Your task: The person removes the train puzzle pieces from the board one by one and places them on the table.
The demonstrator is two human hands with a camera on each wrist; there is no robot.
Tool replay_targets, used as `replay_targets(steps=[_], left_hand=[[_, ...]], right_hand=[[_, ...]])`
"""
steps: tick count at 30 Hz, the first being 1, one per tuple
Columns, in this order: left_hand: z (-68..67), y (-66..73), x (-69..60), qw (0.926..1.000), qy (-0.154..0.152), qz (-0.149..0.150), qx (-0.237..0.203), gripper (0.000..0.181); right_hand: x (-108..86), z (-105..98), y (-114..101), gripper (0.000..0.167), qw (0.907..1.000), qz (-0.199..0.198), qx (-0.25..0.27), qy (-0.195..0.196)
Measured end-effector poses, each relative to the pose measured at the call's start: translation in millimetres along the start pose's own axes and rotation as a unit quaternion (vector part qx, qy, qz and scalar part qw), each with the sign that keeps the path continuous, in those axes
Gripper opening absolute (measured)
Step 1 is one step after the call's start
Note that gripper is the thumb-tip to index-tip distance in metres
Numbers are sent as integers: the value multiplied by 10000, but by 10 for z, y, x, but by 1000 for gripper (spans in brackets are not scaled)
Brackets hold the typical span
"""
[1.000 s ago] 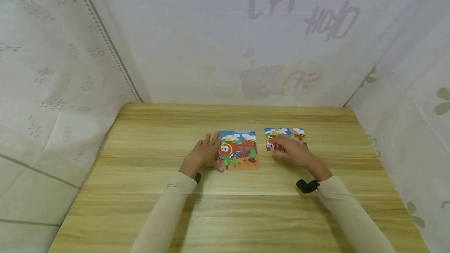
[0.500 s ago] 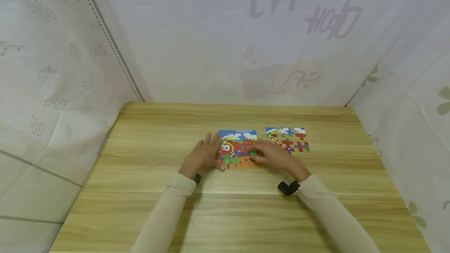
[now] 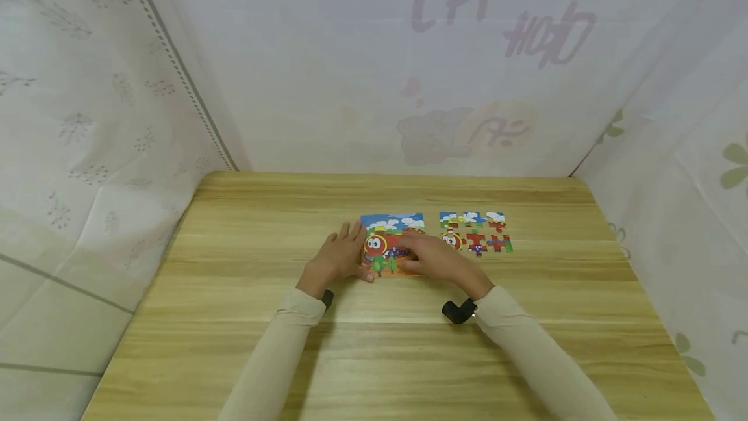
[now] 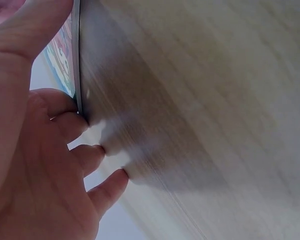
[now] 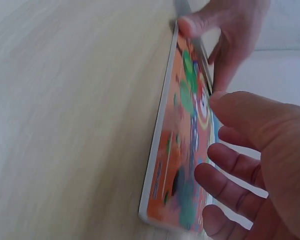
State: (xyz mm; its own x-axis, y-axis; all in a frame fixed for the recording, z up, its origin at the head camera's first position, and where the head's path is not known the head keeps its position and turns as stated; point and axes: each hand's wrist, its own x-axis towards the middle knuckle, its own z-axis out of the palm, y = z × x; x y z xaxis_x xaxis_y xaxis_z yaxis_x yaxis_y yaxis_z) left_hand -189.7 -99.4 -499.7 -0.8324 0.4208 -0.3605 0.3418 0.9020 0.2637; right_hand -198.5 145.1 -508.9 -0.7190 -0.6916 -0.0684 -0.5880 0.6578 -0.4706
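A train-picture jigsaw puzzle (image 3: 390,221) lies flat on the wooden table, blue sky along its far edge and orange ground along its near edge. My left hand (image 3: 336,256) rests along the puzzle's left edge, fingers spread; in the right wrist view its thumb touches a corner of the board. Over the puzzle's right half hovers my right hand (image 3: 439,257), hiding that part. In the right wrist view the thumb and fingers of that right hand (image 5: 255,155) are apart and loosely bent, with nothing visible between them.
Several puzzle pieces, among them a red piece (image 3: 476,241) and a cloud piece (image 3: 495,218), lie in two rows right of the puzzle. Behind the table's far edge hangs a pale printed cloth (image 3: 327,83), with more cloth at both sides.
My right hand has moved left from the separated pieces to over the puzzle, uncovering the train-face piece in the lower row. My left hand has stayed at the puzzle's left edge.
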Motion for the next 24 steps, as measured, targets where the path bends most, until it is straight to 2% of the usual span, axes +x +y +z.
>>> replay_targets(steps=[1,8,16,20,24], left_hand=[[0,-6,8,10000,-3,-10,-9,121],[-11,-18,44,10000,-33,-35,-14,120],[2,-25,53,10000,-8,-66,26,120],[-1,-23,50,10000,7,-64,10,119],[-5,-22,51,10000,-32,-51,-8,119]], right_hand=[[27,11,-29,18,10000,1,-53,-16],[160,69,-221,43,9996,50,-159,-212],[260,141,-336,62,9948,692,-458,-591],[283,145,-357,56,9946,750,-380,-609],[291,138,-367,36,9956,708,-241,-572]])
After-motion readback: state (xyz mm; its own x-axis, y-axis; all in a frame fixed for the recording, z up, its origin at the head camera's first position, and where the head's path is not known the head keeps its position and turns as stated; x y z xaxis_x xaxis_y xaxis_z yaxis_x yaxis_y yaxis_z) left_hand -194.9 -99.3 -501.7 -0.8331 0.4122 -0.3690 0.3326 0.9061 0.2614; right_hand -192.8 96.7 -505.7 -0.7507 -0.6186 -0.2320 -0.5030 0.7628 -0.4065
